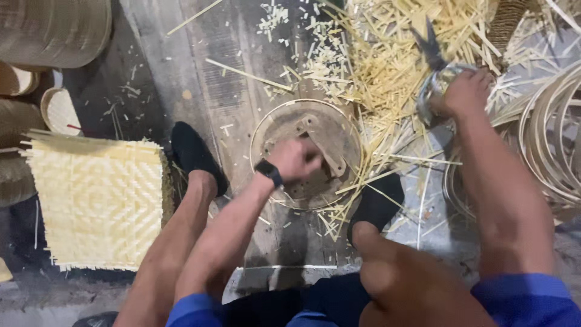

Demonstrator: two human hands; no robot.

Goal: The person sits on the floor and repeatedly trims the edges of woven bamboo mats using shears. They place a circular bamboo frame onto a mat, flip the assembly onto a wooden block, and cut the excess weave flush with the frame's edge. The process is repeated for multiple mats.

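A round mould (pixel 315 130) with a thin hoop about its rim is seen on the floor between two dark shoes. The left hand (pixel 295 160) is laid on the mould's middle, fingers curled over a flat wooden crosspiece (pixel 330 154) (whether it is truly gripped cannot be told). A dark watch (pixel 269 172) is worn on that wrist. The right hand (pixel 465 92) is closed around the handles of shears (pixel 431 66), blades pointing away, held over a heap of bamboo strips (pixel 387 60) to the mould's right. A stack of woven mats (pixel 100 203) is set at the left, and coiled hoops (pixel 554 139) are lying at the far right.
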